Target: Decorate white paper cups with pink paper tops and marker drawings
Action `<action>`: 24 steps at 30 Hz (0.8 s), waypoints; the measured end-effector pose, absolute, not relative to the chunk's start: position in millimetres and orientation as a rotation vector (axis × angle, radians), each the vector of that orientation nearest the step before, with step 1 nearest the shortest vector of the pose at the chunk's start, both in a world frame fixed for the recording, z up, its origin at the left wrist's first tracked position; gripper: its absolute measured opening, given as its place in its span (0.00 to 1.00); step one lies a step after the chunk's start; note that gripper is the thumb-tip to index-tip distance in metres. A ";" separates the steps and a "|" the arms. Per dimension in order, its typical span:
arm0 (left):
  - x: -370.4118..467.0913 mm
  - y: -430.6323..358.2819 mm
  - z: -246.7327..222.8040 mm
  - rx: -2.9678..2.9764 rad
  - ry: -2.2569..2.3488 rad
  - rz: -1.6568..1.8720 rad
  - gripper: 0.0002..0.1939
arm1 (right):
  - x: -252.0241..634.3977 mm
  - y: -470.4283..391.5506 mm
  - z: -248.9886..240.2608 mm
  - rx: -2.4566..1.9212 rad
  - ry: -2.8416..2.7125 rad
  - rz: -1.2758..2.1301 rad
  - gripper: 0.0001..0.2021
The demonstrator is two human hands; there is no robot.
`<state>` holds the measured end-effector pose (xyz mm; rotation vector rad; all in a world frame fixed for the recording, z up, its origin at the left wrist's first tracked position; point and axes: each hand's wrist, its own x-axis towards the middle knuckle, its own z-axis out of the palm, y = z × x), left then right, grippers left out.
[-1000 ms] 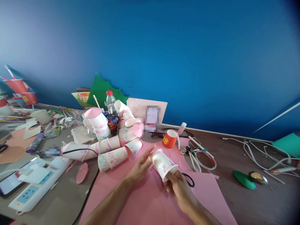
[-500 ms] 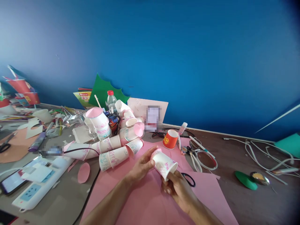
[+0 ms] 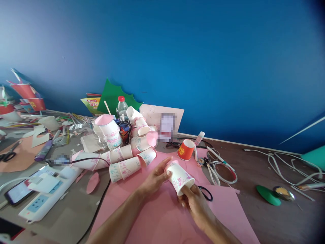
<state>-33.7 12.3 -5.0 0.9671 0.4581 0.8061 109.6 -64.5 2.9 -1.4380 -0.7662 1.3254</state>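
Observation:
A white paper cup (image 3: 179, 176) with pink drawings is tilted between my two hands, its open mouth toward the lower right. My left hand (image 3: 159, 174) grips the base end, where a bit of pink paper shows. At the rim, my right hand (image 3: 194, 200) has its thumb inside the mouth, with other fingers underneath, partly hidden. Pink paper sheets (image 3: 154, 217) lie below both hands. Beside my right hand is a black scissor handle (image 3: 206, 193). Farther back stands a red paper cup (image 3: 186, 149).
Joined decorated paper cups (image 3: 127, 167) lie to the left, near a stacked pair with a pink top (image 3: 108, 127). A power strip (image 3: 45, 200) and a phone (image 3: 20, 191) are at far left. White cables (image 3: 276, 166) and a green disc (image 3: 267, 195) lie right.
The view has shifted slightly, so most things sit a little farther right. Both hands keep hold of the cup, which has tipped slightly more downward.

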 end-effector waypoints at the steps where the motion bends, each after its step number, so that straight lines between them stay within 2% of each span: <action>1: -33.5 12.3 -4.1 0.932 0.462 0.819 0.35 | 110.3 -64.1 3.8 -1.450 -0.793 1.287 0.13; 4: -31.8 11.6 -1.5 0.834 0.440 0.853 0.35 | 113.3 -62.2 3.7 -1.457 -0.882 1.139 0.17; 9: -27.1 6.2 3.9 0.846 0.331 0.797 0.27 | 119.3 -60.6 -4.6 -1.432 -1.031 0.922 0.09; 14: -25.0 1.8 5.5 0.852 0.321 0.752 0.30 | 122.8 -61.8 -12.8 -1.414 -1.291 0.675 0.11; 20: -24.8 0.7 5.1 0.851 0.298 0.761 0.30 | 124.4 -61.4 -17.3 -1.436 -1.348 0.586 0.12; 24: -23.4 0.8 2.3 0.929 0.320 0.725 0.33 | 127.3 -59.5 -21.9 -1.420 -1.400 0.436 0.13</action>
